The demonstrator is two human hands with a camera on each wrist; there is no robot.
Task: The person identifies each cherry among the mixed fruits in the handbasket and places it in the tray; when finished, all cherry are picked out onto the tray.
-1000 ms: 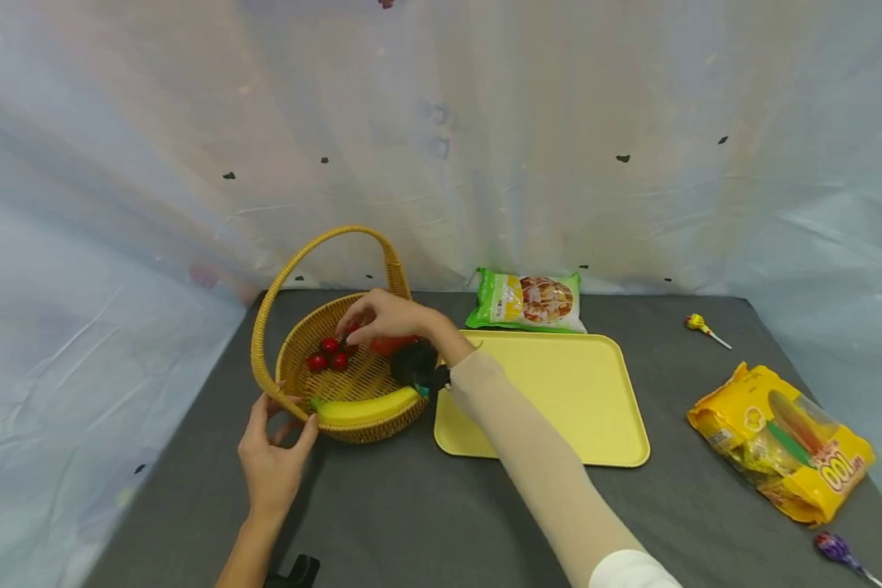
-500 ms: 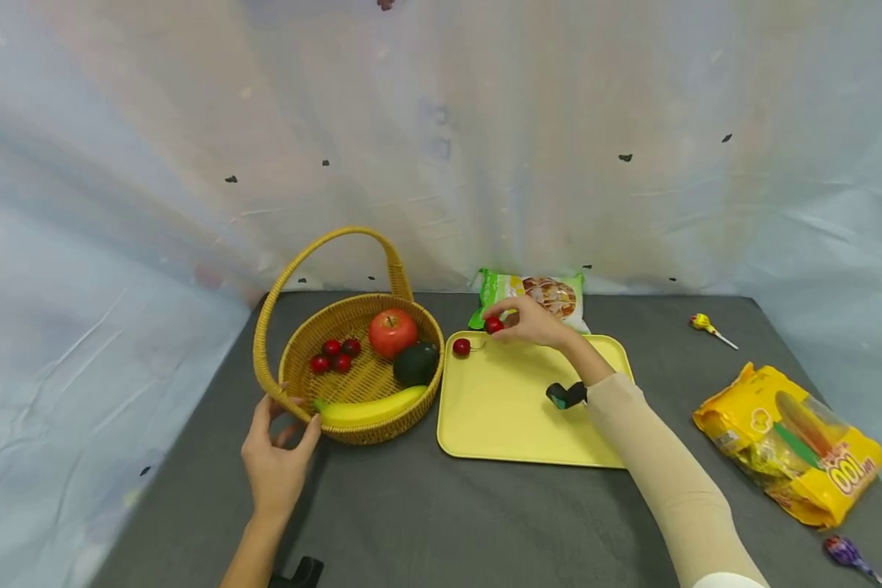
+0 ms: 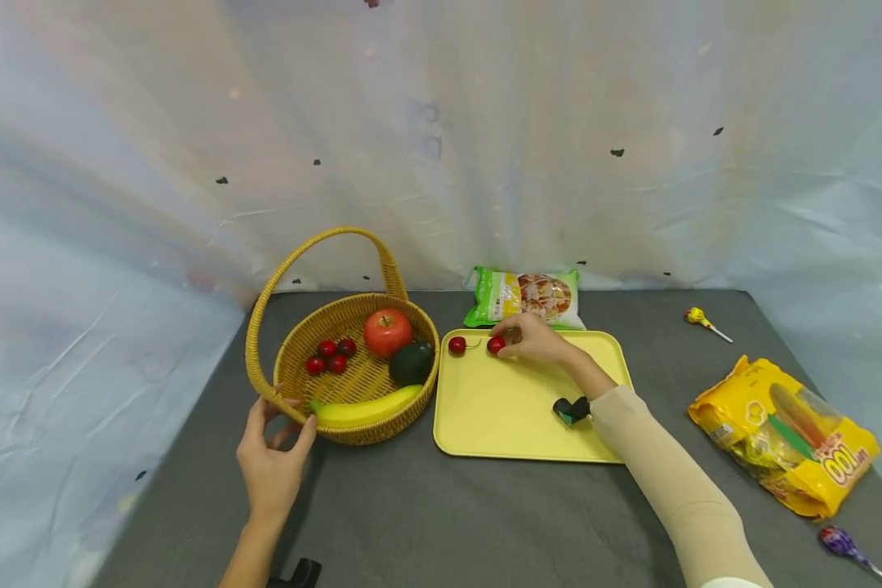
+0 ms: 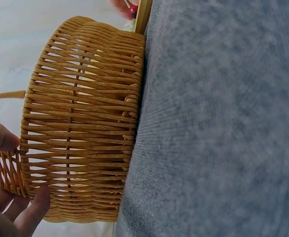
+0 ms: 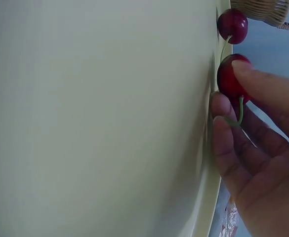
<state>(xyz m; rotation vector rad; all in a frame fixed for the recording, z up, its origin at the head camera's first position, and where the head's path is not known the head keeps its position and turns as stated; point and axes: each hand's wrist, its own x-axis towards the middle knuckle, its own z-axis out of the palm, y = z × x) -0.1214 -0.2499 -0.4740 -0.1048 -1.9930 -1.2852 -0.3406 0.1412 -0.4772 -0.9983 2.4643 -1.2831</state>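
Observation:
My left hand [image 3: 270,467] grips the rim of the wicker basket [image 3: 382,431] near the foot of its handle. In the left wrist view the fingers and thumb sit on either side of the woven basket wall [image 4: 80,123]. Between the thumb and fingers of my right hand [image 3: 535,339] is a red cherry [image 5: 231,79] with a green stem, at the back of the yellow tray [image 3: 514,408]. Another cherry [image 3: 457,345] lies left of it, in the tray's back left corner. Inside the basket are several cherries [image 3: 327,349], a red apple [image 3: 387,332], a dark green fruit [image 3: 412,363] and a banana [image 3: 367,410].
Behind the tray lies a green and white food packet [image 3: 532,296]. To the right are a yellow candy bag [image 3: 782,437], a yellow lollipop [image 3: 698,317] and a purple lollipop [image 3: 839,541]. Plastic sheeting [image 3: 441,147] hangs behind the grey-covered table [image 3: 441,514].
My right hand has moved right from inside the basket to the tray with a cherry, then lowered it towards the tray surface. The left hand stays on the basket.

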